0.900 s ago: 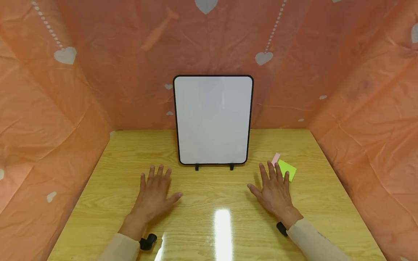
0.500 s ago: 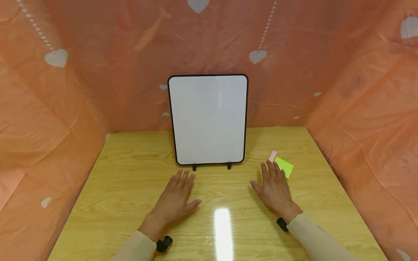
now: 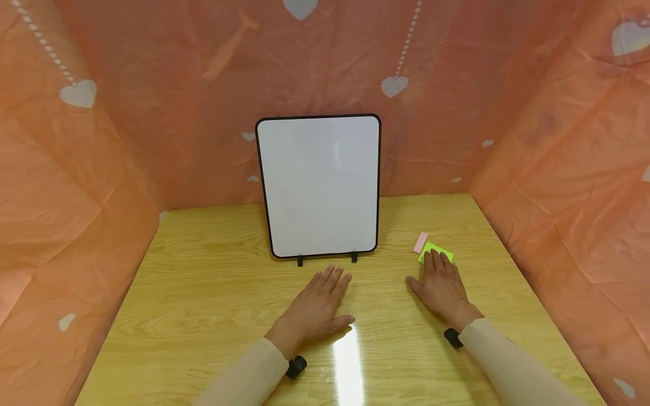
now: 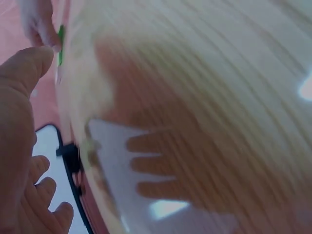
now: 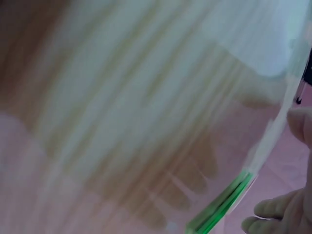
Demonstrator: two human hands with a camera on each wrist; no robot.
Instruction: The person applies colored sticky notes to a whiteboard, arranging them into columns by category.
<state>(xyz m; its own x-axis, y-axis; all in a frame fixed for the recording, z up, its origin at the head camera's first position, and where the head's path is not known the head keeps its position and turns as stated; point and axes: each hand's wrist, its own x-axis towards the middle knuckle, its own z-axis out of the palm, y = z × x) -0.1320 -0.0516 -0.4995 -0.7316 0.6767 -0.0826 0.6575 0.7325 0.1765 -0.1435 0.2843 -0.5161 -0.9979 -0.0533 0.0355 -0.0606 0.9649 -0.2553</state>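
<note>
My left hand [image 3: 317,310] hovers over the middle of the table, in front of the whiteboard, with fingers and thumb extended and holding nothing. My right hand [image 3: 444,287] is at the right, its fingertips overlapping the near edge of a yellow-green pad of sticky notes [image 3: 440,249]. In the right wrist view the pad [image 5: 222,204] shows edge-on beside the fingers [image 5: 278,207], which are loosely bent and not round it. A narrow pink sticky-note pad [image 3: 420,242] lies just left of the green one.
A white board with a black frame [image 3: 319,186] stands upright on two small black feet at the back centre. The glossy wooden table [image 3: 203,316] mirrors hands and light. Orange cloth [image 3: 213,141] with white hearts encloses the back and sides.
My left hand has moved right, from the left side to in front of the whiteboard. My right hand has shifted slightly right and now covers the green pad's near part. The view has turned slightly.
</note>
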